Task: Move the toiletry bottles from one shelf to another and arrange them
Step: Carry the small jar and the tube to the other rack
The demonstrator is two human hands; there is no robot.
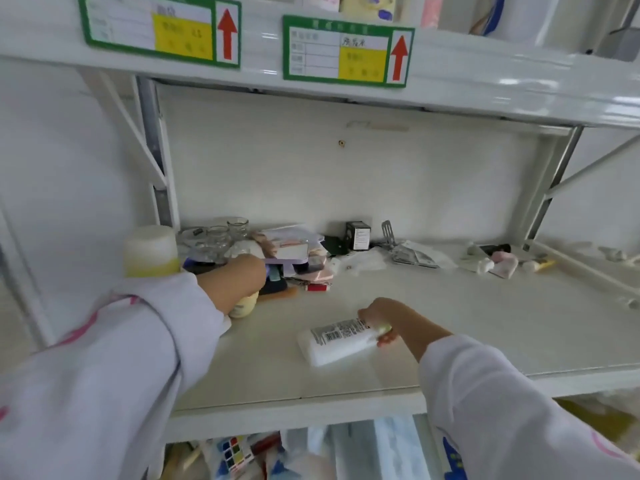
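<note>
A white tube-shaped bottle (337, 342) with a barcode label lies tilted over the white shelf (485, 323), and my right hand (388, 322) grips its right end. My left hand (235, 282) is closed around a small cream-yellow bottle (244, 306) that stands on the shelf at the left; only the bottle's lower part shows under my fingers. A larger bottle (150, 252) with yellowish liquid and a white cap stands at the far left, just beyond my left sleeve.
Several small glass jars (216, 235), a heap of cards and small boxes (298, 258), a black box (358, 235) and loose wrappers (415, 256) line the shelf's back. The shelf above carries green labels with red arrows (346, 51). Metal uprights flank both sides.
</note>
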